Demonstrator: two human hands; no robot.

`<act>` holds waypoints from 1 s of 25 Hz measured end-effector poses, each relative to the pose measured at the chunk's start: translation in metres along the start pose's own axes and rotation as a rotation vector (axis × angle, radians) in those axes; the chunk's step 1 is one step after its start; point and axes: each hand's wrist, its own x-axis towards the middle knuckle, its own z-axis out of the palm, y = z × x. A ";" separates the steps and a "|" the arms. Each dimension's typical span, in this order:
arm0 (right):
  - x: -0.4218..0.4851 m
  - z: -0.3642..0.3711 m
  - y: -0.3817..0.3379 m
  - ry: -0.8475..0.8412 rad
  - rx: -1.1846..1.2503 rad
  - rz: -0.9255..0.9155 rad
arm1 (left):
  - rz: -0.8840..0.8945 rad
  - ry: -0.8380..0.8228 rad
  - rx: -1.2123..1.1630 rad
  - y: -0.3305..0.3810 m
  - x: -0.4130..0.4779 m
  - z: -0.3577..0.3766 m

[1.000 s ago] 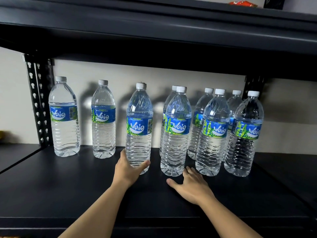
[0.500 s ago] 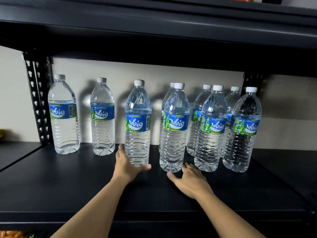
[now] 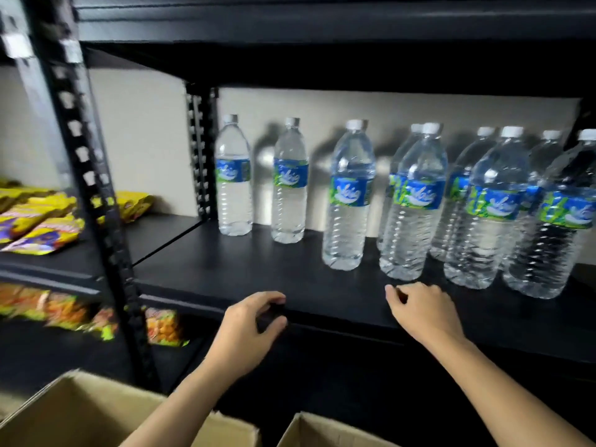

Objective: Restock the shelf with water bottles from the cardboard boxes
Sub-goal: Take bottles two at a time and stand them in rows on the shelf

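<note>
Several clear water bottles with blue and green labels stand upright on the black shelf (image 3: 245,272). Two stand at the back left, such as the leftmost bottle (image 3: 233,179). One bottle (image 3: 350,196) stands further forward, and a tight group (image 3: 480,208) fills the right side. My left hand (image 3: 250,330) hovers at the shelf's front edge, fingers curled apart, holding nothing. My right hand (image 3: 422,309) is over the front of the shelf below the group, loosely curled and empty. Two open cardboard boxes (image 3: 80,414) (image 3: 325,430) show at the bottom; their insides are hidden.
A perforated black upright post (image 3: 96,195) divides this bay from the left one. Yellow snack packets (image 3: 38,221) lie on the left shelf, and orange snack bags (image 3: 64,309) sit one level below. Another shelf board (image 3: 322,24) runs close above the bottle caps.
My left hand has let go of the forward bottle and both hands have pulled back to the shelf's front edge. The view has swung left and down, revealing the boxes and snacks.
</note>
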 end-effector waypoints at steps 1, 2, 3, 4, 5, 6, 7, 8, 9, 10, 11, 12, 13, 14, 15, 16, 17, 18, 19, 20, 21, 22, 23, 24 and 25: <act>-0.018 0.010 -0.018 0.054 0.143 -0.066 | -0.037 0.054 -0.017 -0.015 -0.018 -0.012; -0.037 0.021 -0.039 0.117 0.276 -0.145 | -0.102 0.107 -0.020 -0.031 -0.036 -0.021; -0.060 0.032 -0.065 0.169 0.402 -0.217 | -0.189 0.165 0.004 -0.051 -0.056 -0.027; -0.082 0.041 -0.090 0.209 0.528 -0.279 | -0.281 0.226 0.038 -0.071 -0.076 -0.030; -0.100 0.051 -0.113 0.216 0.627 -0.332 | -0.386 0.276 0.076 -0.089 -0.096 -0.032; -0.116 0.060 -0.134 0.176 0.692 -0.381 | -0.506 0.312 0.113 -0.107 -0.114 -0.032; -0.131 0.072 -0.151 0.077 0.715 -0.419 | -0.651 0.330 0.125 -0.124 -0.129 -0.029; -0.146 0.087 -0.168 -0.078 0.698 -0.450 | -0.809 0.325 0.107 -0.141 -0.145 -0.025; -0.159 0.101 -0.182 -0.247 0.652 -0.469 | -0.949 0.321 0.058 -0.155 -0.157 -0.020; -0.168 0.115 -0.192 -0.411 0.591 -0.471 | -1.074 0.326 0.006 -0.169 -0.168 -0.014; -0.174 0.129 -0.202 -0.539 0.529 -0.468 | -1.210 0.341 -0.035 -0.180 -0.177 -0.009; -0.177 0.141 -0.211 -0.651 0.465 -0.463 | -1.355 0.371 -0.077 -0.187 -0.183 -0.004; -0.180 0.154 -0.221 -0.755 0.393 -0.468 | -1.488 0.408 -0.131 -0.196 -0.189 0.003; -0.181 0.167 -0.229 -0.840 0.324 -0.475 | -1.592 0.445 -0.191 -0.202 -0.193 0.011; -0.183 0.181 -0.236 -0.911 0.270 -0.476 | -1.667 0.474 -0.247 -0.207 -0.197 0.022; -0.186 0.197 -0.243 -0.977 0.231 -0.467 | -1.726 0.508 -0.303 -0.213 -0.201 0.034; -0.190 0.215 -0.250 -1.034 0.203 -0.449 | -1.780 0.555 -0.358 -0.219 -0.205 0.048; -0.195 0.234 -0.256 -1.088 0.174 -0.424 | -1.838 0.609 -0.427 -0.226 -0.209 0.062; -0.200 0.254 -0.260 -1.126 0.148 -0.402 | -1.893 0.676 -0.499 -0.233 -0.212 0.073; -0.206 0.272 -0.263 -1.159 0.124 -0.382 | -1.938 0.733 -0.552 -0.240 -0.215 0.084; -0.212 0.289 -0.264 -1.185 0.104 -0.371 | -1.971 0.771 -0.577 -0.249 -0.218 0.095; -0.218 0.305 -0.265 -1.205 0.083 -0.363 | -1.993 0.789 -0.581 -0.256 -0.218 0.105; -0.224 0.322 -0.265 -1.223 0.054 -0.362 | -2.006 0.795 -0.569 -0.264 -0.218 0.115; -0.228 0.337 -0.263 -1.235 0.028 -0.360 | -2.015 0.789 -0.550 -0.271 -0.217 0.123; -0.232 0.348 -0.261 -1.246 0.005 -0.356 | -2.025 0.780 -0.523 -0.278 -0.216 0.130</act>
